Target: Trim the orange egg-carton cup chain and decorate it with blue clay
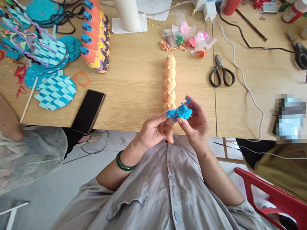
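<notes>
A lump of bright blue modelling clay is held between my two hands above the table's front edge. My left hand grips its left end, where a bit of clear wrapping shows. Thumb and fingers of my right hand pinch the right side, and a small blue scrap sticks up by the fingertips. Just beyond lies a light orange row of rounded lumps with small hollows on top; its near end is hidden behind the clay and my hands.
Wrapped coloured clay lies at the back beside orange crumbs. Black-handled scissors and a white cable are to the right. On the left are a phone, a painted orange piece and blue scaled discs. People sit on both sides.
</notes>
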Available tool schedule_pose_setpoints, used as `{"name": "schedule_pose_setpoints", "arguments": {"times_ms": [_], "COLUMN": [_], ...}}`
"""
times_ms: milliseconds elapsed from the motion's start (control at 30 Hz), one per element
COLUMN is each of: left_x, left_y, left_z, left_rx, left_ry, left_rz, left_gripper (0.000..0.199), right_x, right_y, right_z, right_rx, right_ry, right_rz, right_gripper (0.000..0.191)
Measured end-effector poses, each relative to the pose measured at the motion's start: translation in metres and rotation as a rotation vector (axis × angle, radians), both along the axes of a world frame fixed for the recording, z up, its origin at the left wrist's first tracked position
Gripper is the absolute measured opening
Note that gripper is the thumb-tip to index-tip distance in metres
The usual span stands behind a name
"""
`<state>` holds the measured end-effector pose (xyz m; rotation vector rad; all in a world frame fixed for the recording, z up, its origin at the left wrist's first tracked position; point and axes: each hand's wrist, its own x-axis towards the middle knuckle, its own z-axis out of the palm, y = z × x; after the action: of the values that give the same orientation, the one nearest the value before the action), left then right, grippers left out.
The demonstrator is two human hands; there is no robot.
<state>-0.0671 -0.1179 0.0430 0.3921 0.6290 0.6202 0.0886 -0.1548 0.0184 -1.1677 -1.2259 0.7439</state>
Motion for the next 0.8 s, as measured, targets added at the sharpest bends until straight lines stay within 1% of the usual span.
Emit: {"name": "schedule_pose_setpoints", "arguments": {"times_ms": [100, 200, 300, 367, 433, 533, 600, 700, 800], "left_x": [0.001, 0.003, 0.005, 0.006, 0.007, 0.009, 0.009, 0.007, 0.004], "left_y": [0.001, 0.0, -0.002, -0.002, -0.003, -0.003, -0.003, -0.003, -0.002], "left_z": [-0.002, -0.001, 0.001, 0.001, 0.0, -0.002, -0.003, -0.003, -0.002], "left_rx": [-0.031, -0.075, -0.018, 0.04, 0.053, -0.011, -0.044, 0.021, 0.126], "left_ry": [-0.048, -0.055, -0.054, -0.054, -0.031, 0.045, 0.079, 0.091, 0.105], "left_rz": [-0.043, -0.035, -0.008, 0.025, 0.092, 0.182, 0.193, 0.17, 0.122], "left_gripper": [0.031, 0.031, 0.024, 0.023, 0.02, 0.013, 0.012, 0.019, 0.029], "right_x": [-0.001, -0.001, 0.003, 0.006, 0.009, 0.011, 0.011, 0.013, 0.016], "right_y": [0.001, 0.003, 0.003, 0.001, -0.002, -0.003, -0.003, -0.002, 0.0], "right_z": [0.001, 0.001, 0.0, 0.0, -0.001, -0.002, -0.002, -0.003, -0.005], "right_rx": [0.03, -0.001, -0.041, -0.055, -0.05, -0.05, -0.076, -0.129, -0.179], "right_ry": [0.024, 0.04, 0.055, 0.067, 0.094, 0.115, 0.112, 0.161, 0.276], "right_rz": [0.007, 0.024, 0.035, 0.043, 0.045, 0.017, -0.002, 0.001, 0.077], "right_gripper": [0.056, 0.054, 0.051, 0.05, 0.048, 0.045, 0.044, 0.042, 0.038]}}
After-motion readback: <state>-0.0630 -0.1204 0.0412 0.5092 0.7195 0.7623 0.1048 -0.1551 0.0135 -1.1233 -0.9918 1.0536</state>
